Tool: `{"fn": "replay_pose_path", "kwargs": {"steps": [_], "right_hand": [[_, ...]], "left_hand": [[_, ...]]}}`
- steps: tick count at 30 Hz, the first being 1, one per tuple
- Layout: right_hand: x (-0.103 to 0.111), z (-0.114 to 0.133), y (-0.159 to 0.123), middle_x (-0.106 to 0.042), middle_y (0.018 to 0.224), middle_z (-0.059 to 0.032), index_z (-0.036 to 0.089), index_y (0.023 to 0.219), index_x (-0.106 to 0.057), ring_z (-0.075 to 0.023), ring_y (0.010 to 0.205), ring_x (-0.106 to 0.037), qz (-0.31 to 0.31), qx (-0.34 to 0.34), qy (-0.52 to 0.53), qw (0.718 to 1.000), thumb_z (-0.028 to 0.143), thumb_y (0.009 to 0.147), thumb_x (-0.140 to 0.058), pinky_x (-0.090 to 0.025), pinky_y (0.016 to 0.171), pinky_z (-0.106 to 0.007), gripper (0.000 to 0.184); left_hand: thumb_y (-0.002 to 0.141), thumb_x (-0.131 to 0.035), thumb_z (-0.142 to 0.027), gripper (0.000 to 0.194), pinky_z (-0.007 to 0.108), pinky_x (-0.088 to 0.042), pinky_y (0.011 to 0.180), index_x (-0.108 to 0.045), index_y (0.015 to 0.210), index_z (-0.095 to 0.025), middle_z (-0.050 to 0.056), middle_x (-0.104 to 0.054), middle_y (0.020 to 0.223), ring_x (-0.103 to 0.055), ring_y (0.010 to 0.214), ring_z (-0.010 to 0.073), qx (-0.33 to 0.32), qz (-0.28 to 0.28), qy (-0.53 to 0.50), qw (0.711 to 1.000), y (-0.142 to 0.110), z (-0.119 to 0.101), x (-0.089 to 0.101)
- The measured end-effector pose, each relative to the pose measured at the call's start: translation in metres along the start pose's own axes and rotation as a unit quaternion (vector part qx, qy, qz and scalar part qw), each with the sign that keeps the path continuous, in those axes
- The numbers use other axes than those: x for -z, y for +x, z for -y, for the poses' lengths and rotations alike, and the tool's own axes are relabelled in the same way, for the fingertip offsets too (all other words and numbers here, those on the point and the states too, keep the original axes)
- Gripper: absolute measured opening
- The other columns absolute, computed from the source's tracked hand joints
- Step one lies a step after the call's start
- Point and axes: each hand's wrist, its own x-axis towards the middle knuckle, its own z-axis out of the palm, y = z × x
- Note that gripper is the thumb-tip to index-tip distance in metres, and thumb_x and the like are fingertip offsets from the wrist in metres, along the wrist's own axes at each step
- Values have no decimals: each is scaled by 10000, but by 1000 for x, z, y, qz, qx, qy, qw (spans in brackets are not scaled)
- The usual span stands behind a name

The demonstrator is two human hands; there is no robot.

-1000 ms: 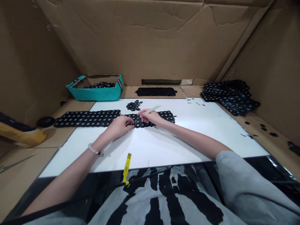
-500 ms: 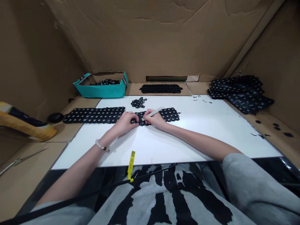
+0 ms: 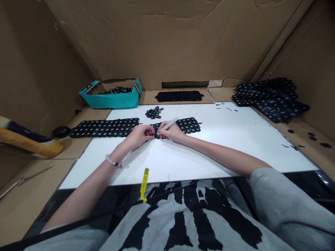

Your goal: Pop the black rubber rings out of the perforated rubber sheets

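A black strip with rows of pale round dots [image 3: 188,125] lies on the white board under both hands. My left hand [image 3: 140,136] is closed, its fingers curled and thumb tip at the near edge of this strip; whatever else is between the fingertips is hidden. In a writing grip, my right hand [image 3: 170,131] holds a slim white pen-like tool [image 3: 170,123], its tip down on the strip close to my left fingertips. Just behind the hands sits a small pile of black rings [image 3: 154,112]. Another dotted black strip [image 3: 104,128] lies to the left.
A teal box [image 3: 111,99] of black rings stands at the back left. A black strip [image 3: 179,96] lies behind the board [image 3: 235,146], and dotted sheets [image 3: 272,97] are heaped at right. Scissors [image 3: 23,180], a black round object [image 3: 61,131] and a yellow package [image 3: 28,139] are left.
The view has shifted slightly. My right hand has moved a little left along the strip with the tool, nearer my left fingertips. My left hand stays at the strip's edge.
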Motion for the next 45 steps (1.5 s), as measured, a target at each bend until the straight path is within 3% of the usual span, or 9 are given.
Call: {"fn": "replay_pose_path", "kwargs": {"steps": [15, 22, 26, 30, 34, 37, 40, 43, 45], "right_hand": [[-12, 7, -1, -620, 631, 21, 205, 705, -542, -134, 642, -573, -65, 80, -137, 985, 210, 776, -546, -427, 616, -242, 71], [26, 24, 11, -625, 562, 20, 197, 897, -572, -109, 471, -532, 57, -17, 15, 998, 405, 855, -576, -407, 462, -210, 212], [60, 32, 22, -655, 653, -4, 209, 817, -503, -123, 605, -597, -34, 49, 29, 998, 575, 832, -589, -451, 563, -217, 376], [61, 25, 30, -616, 767, 13, 204, 750, -463, -122, 744, -560, -36, 61, -27, 997, 563, 799, -613, -434, 705, -241, 392], [58, 26, 29, -447, 684, 57, 214, 716, -417, -119, 687, -440, -14, 76, -71, 994, 469, 706, -704, -361, 667, -243, 384], [70, 42, 24, -398, 694, 56, 225, 745, -384, -122, 680, -407, -51, 144, -37, 988, 417, 690, -725, -349, 656, -243, 395], [85, 66, 16, -404, 731, 42, 232, 770, -372, -128, 702, -416, -99, 181, -33, 978, 413, 699, -740, -375, 680, -246, 417], [94, 85, 5, -440, 782, 22, 236, 806, -396, -146, 759, -455, -114, 188, -46, 975, 445, 717, -743, -410, 712, -259, 416], [95, 91, 0, -457, 803, 14, 234, 810, -403, -154, 788, -473, -107, 196, -60, 973, 456, 721, -743, -418, 727, -262, 416]], "left_hand": [[585, -815, -366, 382, 283, -481, 677, -666, 862, -149, 8, -665, 688, -621, 690, 159, 133, 63, -233, 961, 10, 0, 11], [621, -797, -435, 411, 307, -484, 728, -618, 872, -162, 30, -662, 801, -630, 759, 176, 50, -7, -159, 986, 10, -6, 15], [718, -733, -429, 316, 310, -461, 785, -618, 863, -172, 48, -669, 907, -604, 826, 178, -56, -36, -56, 996, 12, -35, 20], [764, -710, -418, 272, 314, -448, 816, -623, 855, -177, 37, -672, 889, -584, 826, 171, -128, 2, -14, 992, 22, -54, 23], [735, -744, -447, 405, 335, -450, 882, -636, 1022, -181, 69, -686, 1014, -609, 954, 208, -116, -12, -37, 992, 34, -49, 22], [740, -726, -519, 646, 346, -477, 872, -552, 1272, -197, 127, -630, 1248, -591, 1087, 249, -19, -37, -98, 994, 39, -37, 18], [782, -666, -604, 628, 365, -513, 818, -582, 1231, -172, 165, -644, 1229, -635, 1014, 256, 92, 47, -220, 970, 43, -34, 6], [775, -637, -681, 584, 397, -522, 838, -649, 1034, -157, 161, -708, 1046, -668, 954, 262, 100, 163, -382, 904, 44, -41, -10], [755, -645, -702, 569, 415, -527, 840, -649, 931, -162, 147, -720, 950, -676, 931, 269, 96, 178, -460, 865, 44, -48, -18]]}}
